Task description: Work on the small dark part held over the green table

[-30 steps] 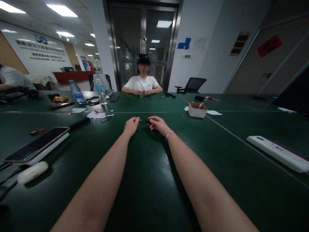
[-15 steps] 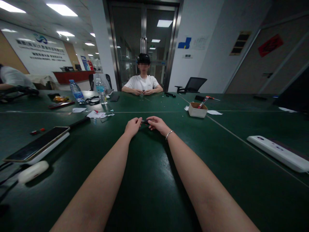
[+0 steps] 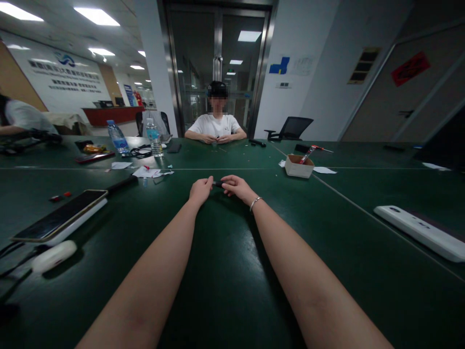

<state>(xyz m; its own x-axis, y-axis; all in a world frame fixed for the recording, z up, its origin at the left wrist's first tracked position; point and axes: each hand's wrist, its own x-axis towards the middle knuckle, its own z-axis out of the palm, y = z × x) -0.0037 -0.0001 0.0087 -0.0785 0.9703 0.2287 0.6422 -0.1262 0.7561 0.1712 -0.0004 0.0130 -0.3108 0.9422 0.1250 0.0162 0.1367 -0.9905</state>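
A small dark stick-like piece (image 3: 218, 183) spans the gap between my two hands, just above the green table (image 3: 221, 252); its exact kind is too small to make out. My left hand (image 3: 201, 190) pinches its left end between thumb and fingers. On its right end my right hand (image 3: 237, 188) is closed, with a silver bracelet at the wrist. My fingers hide part of the piece. Both forearms stretch far forward over the table.
Left are a phone (image 3: 63, 213) on a white block, a white oval device (image 3: 54, 256), paper scraps (image 3: 147, 172) and two bottles (image 3: 154, 138). Right are a small box (image 3: 298, 167) and a white power strip (image 3: 417, 231). Opposite sits a person (image 3: 217, 127).
The view has shifted slightly, so the surroundings appear a little further right. Both hands keep their grip on the dark piece, with a little more of it visible between them.
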